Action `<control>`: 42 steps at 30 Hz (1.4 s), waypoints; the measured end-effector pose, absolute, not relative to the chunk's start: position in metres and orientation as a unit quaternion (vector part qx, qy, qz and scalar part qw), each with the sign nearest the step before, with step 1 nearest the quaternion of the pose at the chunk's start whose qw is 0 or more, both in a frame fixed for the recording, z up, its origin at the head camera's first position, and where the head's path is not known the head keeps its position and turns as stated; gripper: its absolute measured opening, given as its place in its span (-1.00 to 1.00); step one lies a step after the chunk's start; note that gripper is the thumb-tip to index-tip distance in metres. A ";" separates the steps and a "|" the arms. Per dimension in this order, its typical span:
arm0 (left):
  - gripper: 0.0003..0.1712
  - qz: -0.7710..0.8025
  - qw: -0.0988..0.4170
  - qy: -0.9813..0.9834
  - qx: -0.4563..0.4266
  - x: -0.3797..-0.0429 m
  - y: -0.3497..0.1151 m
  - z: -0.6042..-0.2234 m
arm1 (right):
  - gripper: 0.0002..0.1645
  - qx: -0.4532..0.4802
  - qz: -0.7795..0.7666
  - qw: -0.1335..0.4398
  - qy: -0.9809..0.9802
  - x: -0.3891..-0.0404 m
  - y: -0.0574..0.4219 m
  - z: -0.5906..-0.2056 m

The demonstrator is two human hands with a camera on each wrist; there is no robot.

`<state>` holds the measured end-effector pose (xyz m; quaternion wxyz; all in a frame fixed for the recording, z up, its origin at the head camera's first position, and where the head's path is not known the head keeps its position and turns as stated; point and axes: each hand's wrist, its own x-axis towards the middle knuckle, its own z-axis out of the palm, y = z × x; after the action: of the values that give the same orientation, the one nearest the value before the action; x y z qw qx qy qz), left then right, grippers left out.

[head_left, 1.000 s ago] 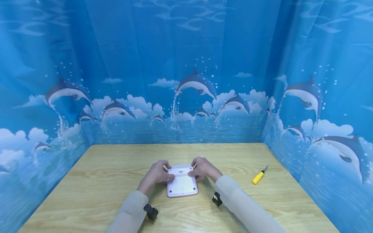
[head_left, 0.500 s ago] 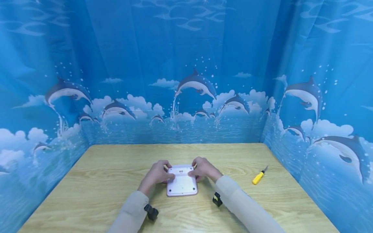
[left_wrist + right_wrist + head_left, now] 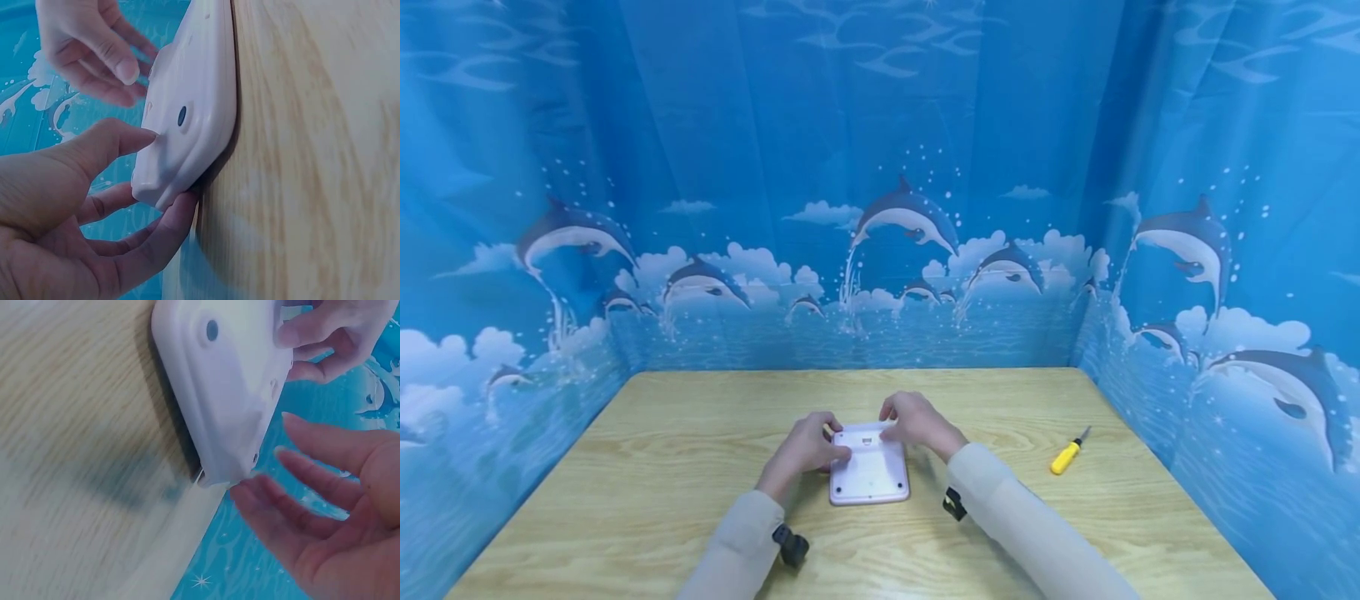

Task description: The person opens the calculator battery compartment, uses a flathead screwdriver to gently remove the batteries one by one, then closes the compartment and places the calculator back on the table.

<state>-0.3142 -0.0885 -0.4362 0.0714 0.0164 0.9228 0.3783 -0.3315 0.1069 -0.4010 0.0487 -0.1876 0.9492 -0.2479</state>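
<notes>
The pale device lies on the counter, its downward face hidden; a small fitting near its far edge is too tiny to make out. The left hand grasps the device's left edge, thumb on top, fingers curled at the rim. The right hand, fingers loosely parted, is at the device's far right corner; whether a fingertip touches it, I cannot tell.

Bright, even light fills the head view, with soft shadows beside the forearms on the wooden bench, while both wrist views look hazier, the right hand slightly blurred in the left one and the bench washed pale at the right one's upper left.
</notes>
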 end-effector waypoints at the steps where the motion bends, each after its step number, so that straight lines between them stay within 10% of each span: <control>1: -0.58 0.378 0.072 0.923 0.017 -0.314 -0.088 -0.436 | -0.69 -0.201 -0.247 0.045 0.947 -0.332 0.105 -0.400; 42: -0.61 0.369 0.074 0.926 -0.006 -0.314 -0.084 -0.437 | -0.82 -0.319 -0.162 -0.007 0.934 -0.330 0.081 -0.410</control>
<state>-0.3141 -0.0841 -0.4366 0.0738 -0.0062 0.9264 0.3691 -0.3303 0.0806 -0.4104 -0.0065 -0.3190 0.9337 -0.1623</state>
